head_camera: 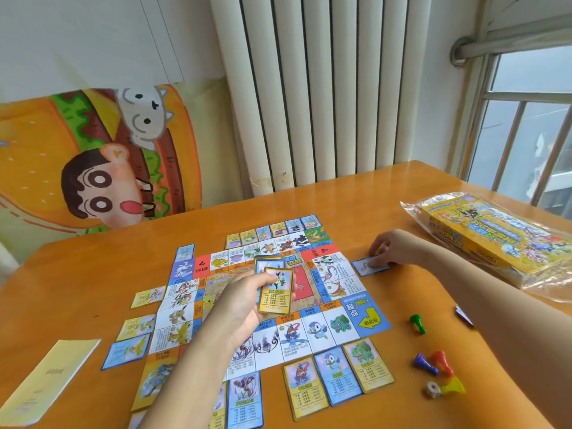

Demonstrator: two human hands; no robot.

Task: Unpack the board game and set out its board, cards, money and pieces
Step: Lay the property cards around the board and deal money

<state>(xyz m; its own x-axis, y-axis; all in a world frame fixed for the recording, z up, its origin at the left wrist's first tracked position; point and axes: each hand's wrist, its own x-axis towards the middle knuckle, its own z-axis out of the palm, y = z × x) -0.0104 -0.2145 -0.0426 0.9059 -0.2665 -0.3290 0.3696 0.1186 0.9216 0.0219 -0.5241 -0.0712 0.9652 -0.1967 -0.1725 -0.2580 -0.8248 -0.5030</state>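
The paper game board [365, 317] lies flat in the middle of the orange table, with cards laid along its edges. My left hand [244, 305] hovers over the board and grips a small stack of cards [275, 289], a yellow-framed one on top. My right hand [393, 246] reaches to the right of the board, fingers pinching a blue-framed card [366, 267] that lies on the table. Green [418, 323], blue [425, 363], red [442, 362] and yellow [452, 388] pawns and a die [432, 390] lie at the front right.
The yellow game box [483, 239] in a clear plastic bag sits at the table's right edge. A pale yellow booklet [49, 379] lies at front left. Another card edge [464, 315] peeks out by my right forearm. A radiator and window stand behind the table.
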